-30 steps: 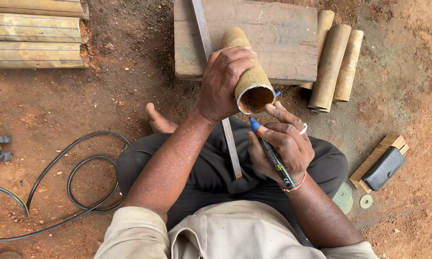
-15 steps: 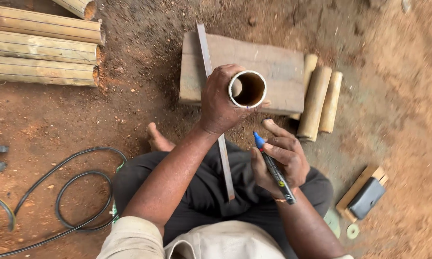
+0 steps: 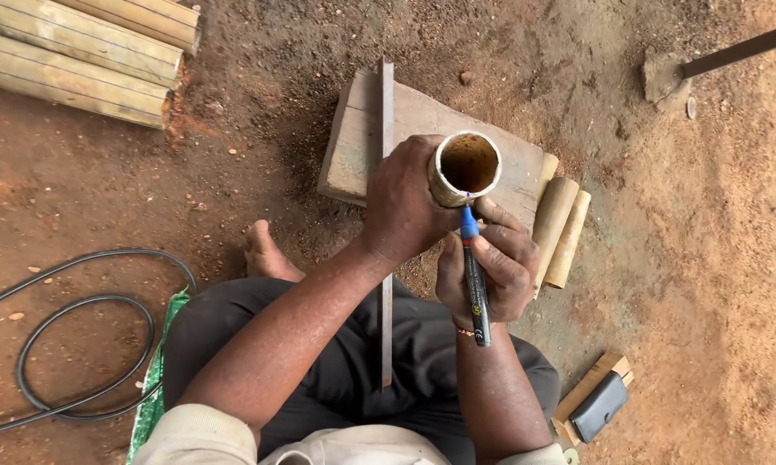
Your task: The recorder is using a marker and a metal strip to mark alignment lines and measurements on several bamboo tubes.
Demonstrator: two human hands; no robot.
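Note:
My left hand grips a short hollow bamboo tube, held upright so its open end faces me. My right hand holds a blue-tipped marker, whose tip touches the near rim of the tube. Both hands hover over a wooden board lying on the dirt. A long flat metal ruler runs across the board and down over my lap.
Three cut bamboo pieces lie right of the board. Long bamboo poles are stacked at the top left. A black cable loops on the ground at left. A dark sharpening block on a wooden base lies at the lower right. My bare foot rests beside the board.
My left hand has turned the bamboo tube upright, open end up. My right hand has brought the marker up until its tip meets the tube's rim.

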